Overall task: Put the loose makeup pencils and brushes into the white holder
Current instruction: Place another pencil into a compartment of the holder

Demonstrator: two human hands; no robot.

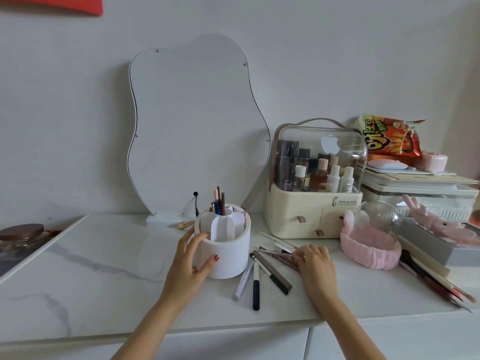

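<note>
White holder (pixel 225 252) sits mid-counter (pixel 104 281) in front of the mirror (pixel 197 126), a few pencils (pixel 220 202) already poking out the back slot. Left hand (pixel 191 263) cups its side, fingers spread, thumb on the front wall. Right hand (pixel 315 266) lies flat over a bunch of loose pencils (pixel 279 255) just right of the holder; fingertips cover them, so honestly can't tell if it's gripping any. Three more pens (pixel 255 284) fan out between the hands. Another pile of brushes (pixel 436 284) at the far right runs blurry toward the edge, partly under the pink headband (pixel 368 246).
</note>
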